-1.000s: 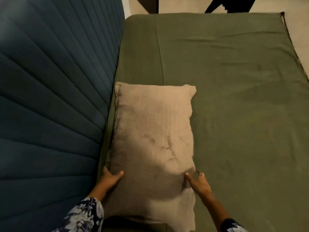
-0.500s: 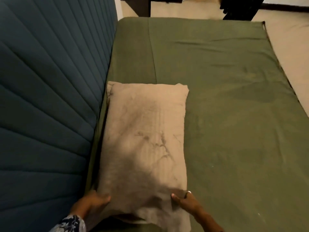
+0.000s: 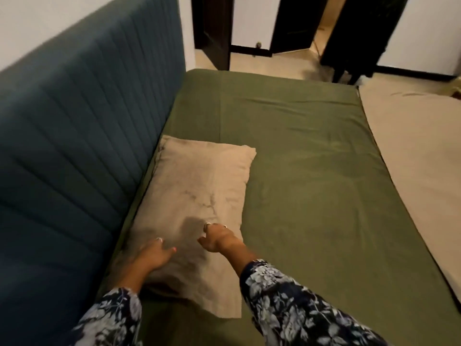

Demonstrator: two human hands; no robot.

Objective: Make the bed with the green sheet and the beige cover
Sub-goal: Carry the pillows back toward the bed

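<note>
Change: both hands have left the pillow's near edge and now sit above its near half.
Beige fabric pillow (image 3: 199, 196): on green sheet (image 3: 311, 196), against blue padded headboard (image 3: 74, 146).
Handling: soft, light; take by corners.
Left hand (image 3: 154, 253): released, fingers spread.
Right hand (image 3: 217, 237): loosely curled, holding nothing.

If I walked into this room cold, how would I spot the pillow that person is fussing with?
Find the tall blue padded headboard along the left side of the bed. Right beside it, on the green sheet, lies the pillow in a beige cover, with both hands over its near end. It is the only raised, pale thing on the green.
</note>
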